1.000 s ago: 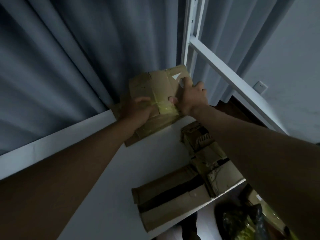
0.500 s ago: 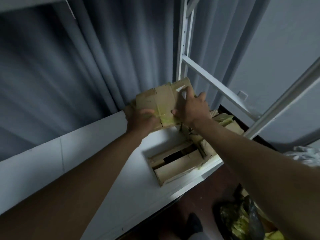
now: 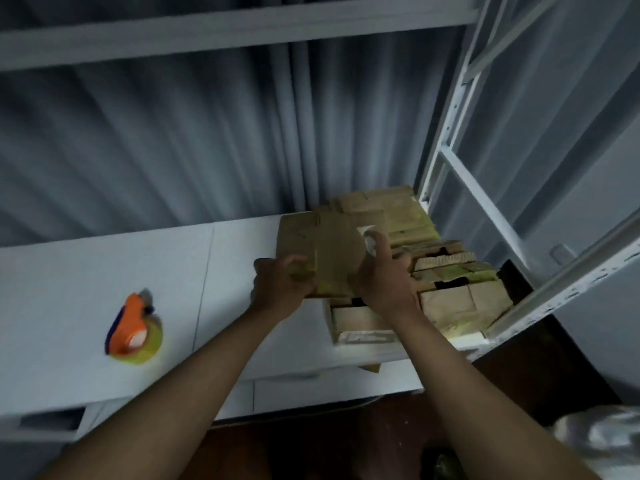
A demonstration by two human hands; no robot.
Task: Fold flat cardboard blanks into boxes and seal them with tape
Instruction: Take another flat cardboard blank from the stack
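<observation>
Both hands, left hand (image 3: 282, 284) and right hand (image 3: 384, 275), pinch the flat brown taped cardboard piece (image 3: 325, 251) at its near edge; light, bendable, probably best held by opposite edges.

The white shelf surface (image 3: 86, 271) lies bare toward nine o'clock of the hands, apart from the tape dispenser (image 3: 135, 329) at about eight o'clock, well apart from them. At three o'clock the stacked cardboard boxes (image 3: 446, 289) crowd the shelf up to the white metal frame (image 3: 446, 126), which blocks that side. At twelve o'clock the grey curtain (image 3: 207, 150) closes the back, and an upper shelf beam (image 3: 225, 32) caps the room overhead.
</observation>
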